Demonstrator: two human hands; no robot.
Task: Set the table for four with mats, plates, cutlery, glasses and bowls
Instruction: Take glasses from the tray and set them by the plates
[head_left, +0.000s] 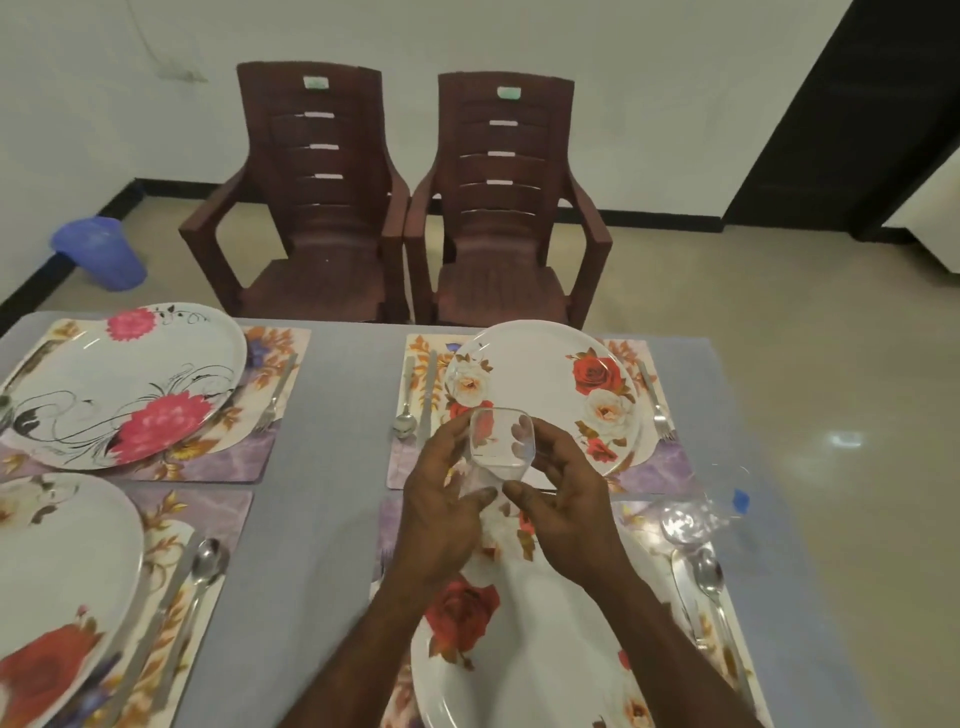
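Pretty dim, soft indoor light; glare patch on the glossy beige tiled floor (845, 440), wide-angle bending at edges, slightly blurry.

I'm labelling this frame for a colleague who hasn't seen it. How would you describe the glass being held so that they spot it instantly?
Start at the grey table and find the far-right white plate with red and white roses. Just in front of its near rim, the left hand and right hand hold a clear, squarish-rimmed glass tilted between them. Unlike the clear glassware resting at the table's right edge, it is lifted off the table.

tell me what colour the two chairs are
Dark reddish brown chairs, clearest in the head view.
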